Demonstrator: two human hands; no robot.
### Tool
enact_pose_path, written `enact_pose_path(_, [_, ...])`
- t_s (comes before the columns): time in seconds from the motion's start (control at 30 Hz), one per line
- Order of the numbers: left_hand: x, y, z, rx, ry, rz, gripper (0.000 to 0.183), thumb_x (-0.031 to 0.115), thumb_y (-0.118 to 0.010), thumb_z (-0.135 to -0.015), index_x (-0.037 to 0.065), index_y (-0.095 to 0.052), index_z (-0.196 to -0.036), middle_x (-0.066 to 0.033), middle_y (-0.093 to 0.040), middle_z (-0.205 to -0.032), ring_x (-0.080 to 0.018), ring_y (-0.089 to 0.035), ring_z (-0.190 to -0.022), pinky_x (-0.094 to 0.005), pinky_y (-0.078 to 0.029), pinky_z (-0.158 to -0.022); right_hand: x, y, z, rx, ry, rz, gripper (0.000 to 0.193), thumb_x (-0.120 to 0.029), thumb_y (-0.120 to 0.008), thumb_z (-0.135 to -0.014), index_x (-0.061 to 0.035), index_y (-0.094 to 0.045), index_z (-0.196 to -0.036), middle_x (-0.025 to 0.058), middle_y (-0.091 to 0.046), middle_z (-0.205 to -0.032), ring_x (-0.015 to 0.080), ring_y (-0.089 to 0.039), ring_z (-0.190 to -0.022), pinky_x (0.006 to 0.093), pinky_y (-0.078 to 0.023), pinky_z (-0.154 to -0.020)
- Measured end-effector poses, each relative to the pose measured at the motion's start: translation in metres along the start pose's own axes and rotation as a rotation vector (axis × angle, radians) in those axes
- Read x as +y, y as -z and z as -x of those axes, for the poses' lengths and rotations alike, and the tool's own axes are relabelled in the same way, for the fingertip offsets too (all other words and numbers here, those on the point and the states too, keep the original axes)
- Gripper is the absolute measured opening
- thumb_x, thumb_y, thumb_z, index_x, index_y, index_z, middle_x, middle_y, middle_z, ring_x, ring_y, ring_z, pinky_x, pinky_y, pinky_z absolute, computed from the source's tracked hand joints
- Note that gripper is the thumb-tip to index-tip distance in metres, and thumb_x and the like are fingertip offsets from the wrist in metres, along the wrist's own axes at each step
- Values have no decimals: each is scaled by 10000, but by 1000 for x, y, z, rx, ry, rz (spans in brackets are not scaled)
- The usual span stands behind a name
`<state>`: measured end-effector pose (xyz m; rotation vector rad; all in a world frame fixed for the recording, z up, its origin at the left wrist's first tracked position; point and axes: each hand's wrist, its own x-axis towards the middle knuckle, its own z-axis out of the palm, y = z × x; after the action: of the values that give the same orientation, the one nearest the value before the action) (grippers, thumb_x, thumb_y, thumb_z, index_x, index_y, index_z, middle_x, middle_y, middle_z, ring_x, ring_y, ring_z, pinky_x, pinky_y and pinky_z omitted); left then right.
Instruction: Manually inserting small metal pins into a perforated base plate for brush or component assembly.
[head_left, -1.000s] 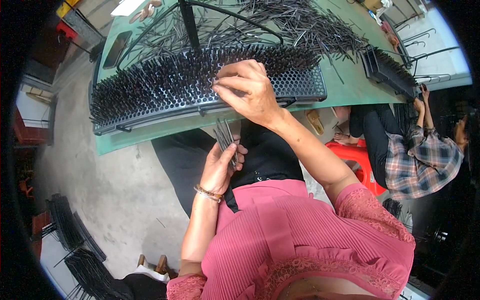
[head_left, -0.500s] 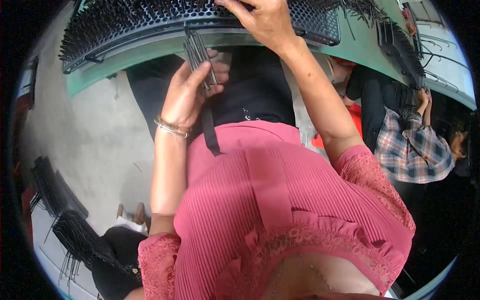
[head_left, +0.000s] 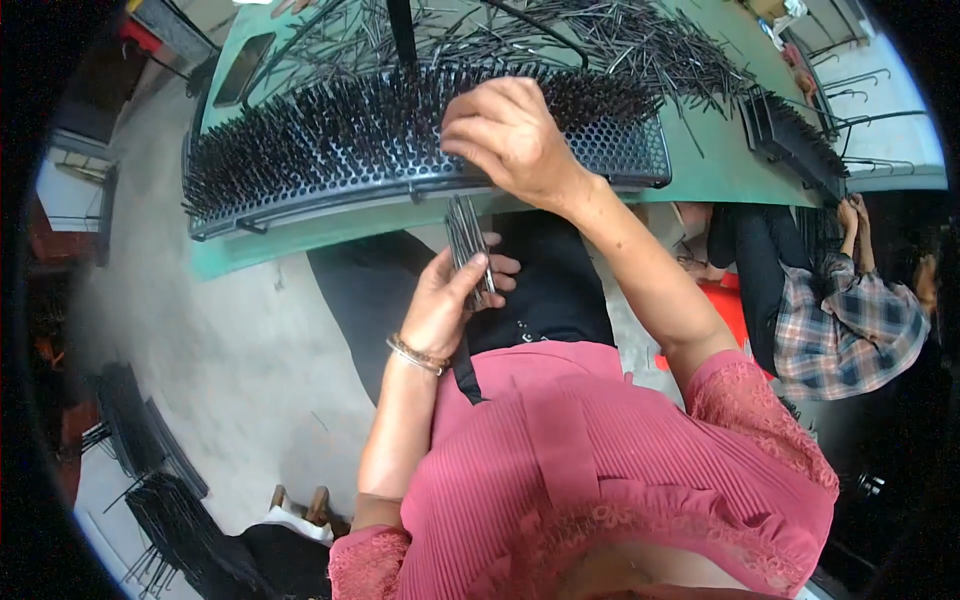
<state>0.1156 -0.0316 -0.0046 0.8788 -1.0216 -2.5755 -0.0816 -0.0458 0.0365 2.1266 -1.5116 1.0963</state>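
Note:
My left hand (head_left: 440, 300) is closed round a small bundle of thin dark metal rods (head_left: 463, 232), thumb across them, just in front of the table edge. Above it lies a long black perforated rack (head_left: 620, 160) with round holes. Many dark rods (head_left: 320, 135) stand upright in it, packed close; several holes at its right end show bare. My right hand (head_left: 515, 140) hovers over the rack's middle right, thumb and fingers pinched together. Whatever the fingertips hold, if anything, is hidden behind the hand.
Loose rods (head_left: 640, 40) lie heaped on the green table (head_left: 715, 165) behind the rack. A second filled rack (head_left: 795, 140) stands to the right, where a person in a plaid shirt (head_left: 850, 335) works near a red stool (head_left: 728, 315). Black racks (head_left: 180, 520) are at the lower left.
The view has tilted up, so the rack sits lower and the rod heap behind it shows. My right hand is now fully visible over the rack. The left still grips the rods.

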Motion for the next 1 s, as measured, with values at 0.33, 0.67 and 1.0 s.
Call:
enact_pose_path(0.33, [8, -9, -1, 39, -134, -21, 310, 167, -496, -943, 4, -478, -1205, -132, -633, -998, -177, -620, -821, -264, -511, -646, -29, 35, 9, -105, -620, -389, 157, -116, -690, -777, 11, -676, -867, 83, -640, -841, 154, -599, -759, 268, -458, -639])
enact_pose_path(0.67, [11, -24, -6, -39, -114, -57, 321, 198, -477, -957, -6, -476, -1205, -160, -622, -1059, -200, -622, -915, -282, -530, -713, -26, 41, 39, -282, -1075, -992, 232, -157, -702, -803, 37, -646, -917, 34, -641, -821, 72, -567, -750, 219, -464, -672])
enact_pose_path(1.0, [-2, -22, -8, 8, -44, -26, 327, 195, -459, -962, -8, -456, -1219, -187, -610, -1082, -212, -623, -925, -314, -538, -751, -13, 35, 13, 121, -751, -561, 173, -80, -642, -844, 14, -624, -987, 61, -671, -887, 97, -621, -806, 231, -497, -730])
